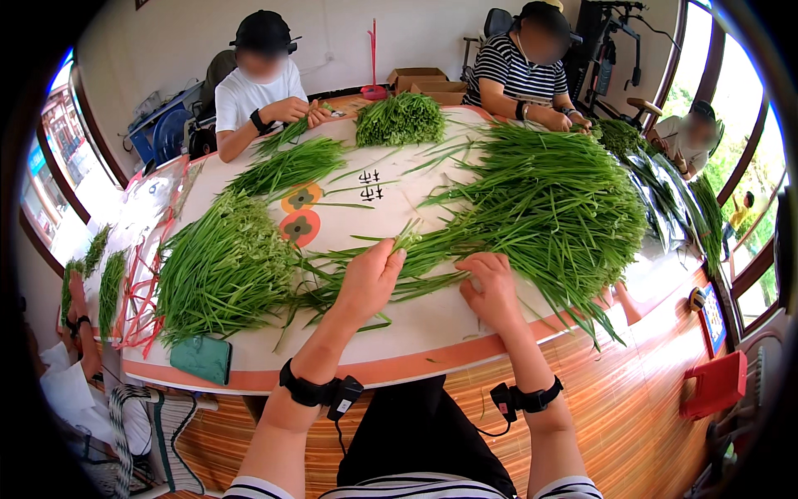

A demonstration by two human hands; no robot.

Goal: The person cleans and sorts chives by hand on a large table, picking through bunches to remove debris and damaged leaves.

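My left hand (371, 281) is closed on a few flowering chive stalks, whose pale budded tips (409, 235) stick out past the thumb and fingers. To its right, my right hand (492, 289) has its fingers curled toward the thumb, right beside loose stalks; whatever it pinches is hidden. Long chive stalks (424, 287) lie across the tabletop between and behind both hands. A big heap of chives (549, 200) spreads on the right, and another heap (224, 262) lies on the left.
A teal phone case (201, 359) lies by the table's near edge (399, 366). Pink-red ties (145, 299) hang at the left. Across the table, two people handle stalks near a chive pile (401, 121). More people sit at both sides. A red stool (713, 385) stands on the floor.
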